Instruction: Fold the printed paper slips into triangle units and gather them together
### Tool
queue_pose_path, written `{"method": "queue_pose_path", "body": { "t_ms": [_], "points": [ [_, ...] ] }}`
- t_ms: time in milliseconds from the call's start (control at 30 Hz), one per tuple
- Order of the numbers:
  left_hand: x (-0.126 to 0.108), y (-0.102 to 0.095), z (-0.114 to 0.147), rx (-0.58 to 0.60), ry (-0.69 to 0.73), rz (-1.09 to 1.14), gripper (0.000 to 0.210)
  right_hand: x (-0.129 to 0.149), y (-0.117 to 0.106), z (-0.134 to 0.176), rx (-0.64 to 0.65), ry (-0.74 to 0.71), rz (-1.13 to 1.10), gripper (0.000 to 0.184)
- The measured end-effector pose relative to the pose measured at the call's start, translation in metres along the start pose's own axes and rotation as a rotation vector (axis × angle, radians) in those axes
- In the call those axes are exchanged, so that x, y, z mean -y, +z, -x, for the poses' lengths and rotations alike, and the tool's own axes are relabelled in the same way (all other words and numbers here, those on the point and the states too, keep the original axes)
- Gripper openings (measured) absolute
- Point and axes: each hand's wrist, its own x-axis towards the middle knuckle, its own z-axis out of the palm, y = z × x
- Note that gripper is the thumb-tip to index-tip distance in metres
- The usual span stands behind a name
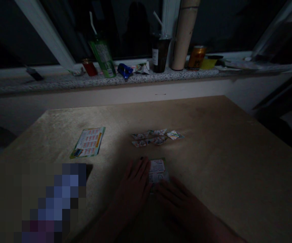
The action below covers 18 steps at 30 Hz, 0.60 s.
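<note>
A small printed sheet of paper lies on the table in front of me, its lower part partly covered by my hands. My left hand rests along the sheet's left side, fingers stretched out and touching its edge. From the lower right, my right hand lies flat with its fingers extended over the sheet's lower end. Beyond them sit several folded printed paper pieces in two short rows, with a diamond-shaped folded piece at the right end. Off to the left is a flat printed card with red text blocks.
The tan table ends at a wall with a granite sill. On the sill stand a green container with a straw, a dark drink cup, a bamboo-like tube and an orange can. A pixelated patch hides the lower left.
</note>
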Motion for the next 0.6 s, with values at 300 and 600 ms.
{"method": "queue_pose_path", "body": {
  "t_ms": [300,600],
  "points": [
    [0.004,-0.001,0.004,-0.008,0.007,0.073,0.058,-0.039,-0.029,-0.021,0.138,-0.008,-0.074,0.067],
    [0.011,-0.010,0.004,0.082,0.163,0.200,0.067,-0.043,-0.023,-0.024,0.150,0.002,-0.097,0.053]
  ]
}}
